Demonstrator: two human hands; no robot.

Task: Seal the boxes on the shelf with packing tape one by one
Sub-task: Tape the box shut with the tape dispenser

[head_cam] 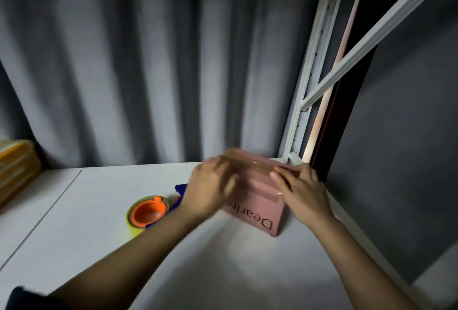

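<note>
Hands both sit on a pink box (257, 200) at the right end of the white shelf (86, 210), near the white upright post (304, 101). Left hand (210, 185) is motion-blurred against the box's left side, so its grip cannot be told; right hand (302, 193) lies on the right top edge with fingers straight, pressing clear tape (260, 167) along the top. Tape dispenser (148, 213) with orange core lies on the shelf left of the box, apart from both hands; brown boxes (14, 168) at far left.
</note>
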